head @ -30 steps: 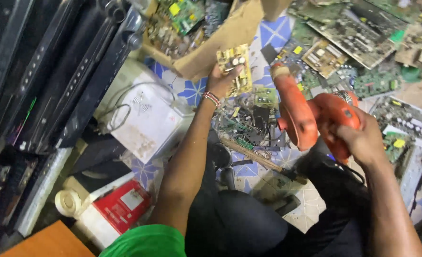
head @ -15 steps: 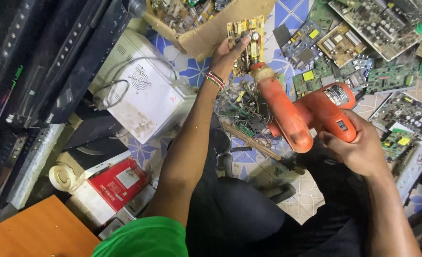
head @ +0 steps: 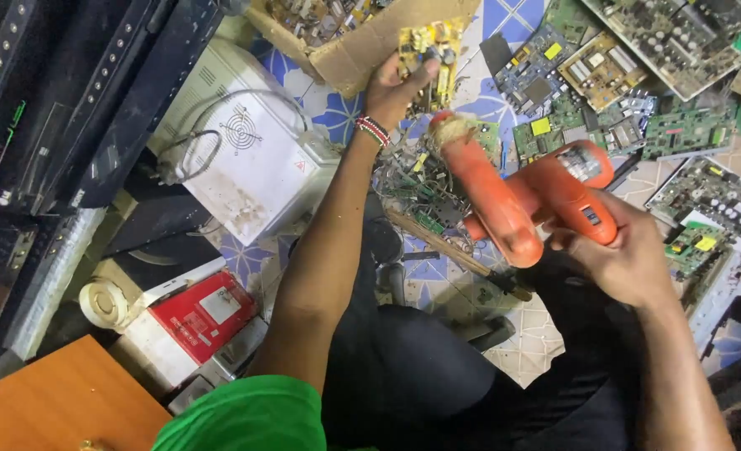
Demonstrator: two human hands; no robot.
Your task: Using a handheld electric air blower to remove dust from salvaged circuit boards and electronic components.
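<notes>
Black flat equipment cases (head: 78, 92) are stacked along the left side of the tiled floor (head: 437, 288), which shows a blue and white pattern between the clutter. Just right of the cases lies a white box-shaped unit (head: 253, 154) with a vented face and a grey cable looped over it. A spread of green and tan circuit boards (head: 637, 75) covers the upper right of the floor, overlapping one another. A cardboard box (head: 362, 46) holding loose parts sits at the top, near the upper centre. A corner of an orange-brown desk (head: 61, 401) shows at the lower left, and above it rest a red and white carton (head: 195, 317) and a roll of pale tape (head: 103, 302). The right hand (head: 625, 259) is closed firmly around the grip of an orange hot-air gun (head: 525, 196), held above the floor at centre right with its barrel slanting up and left. The left hand (head: 391, 83), wearing a beaded wristband (head: 372, 130), is stretched toward the top centre and pinches a small yellow circuit board (head: 433, 46) between thumb and fingers, just in front of the cardboard box. A thin wooden stick (head: 445, 246) lies on the floor beneath the gun.
</notes>
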